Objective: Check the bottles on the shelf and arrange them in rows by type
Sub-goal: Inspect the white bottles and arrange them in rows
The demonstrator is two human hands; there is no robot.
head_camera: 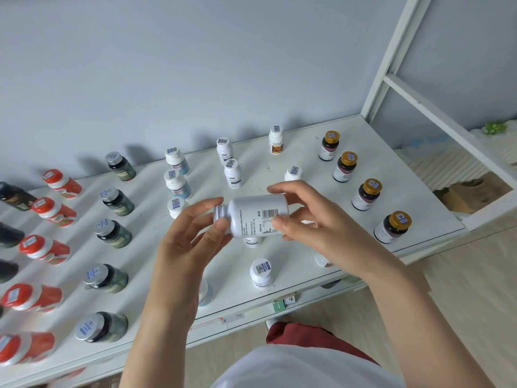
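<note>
Label (268,217) faces up, I judge for reading: left grip (190,242) pinches white bottle (249,211) at cap (218,213), right grip (305,219) clamps base (282,204).

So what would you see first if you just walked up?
Two hands in the middle, the left hand at the cap and the right hand round the body, hold a white bottle sideways above the shelf. Rows of red bottles line the far left, gold-capped brown bottles the right.
</note>
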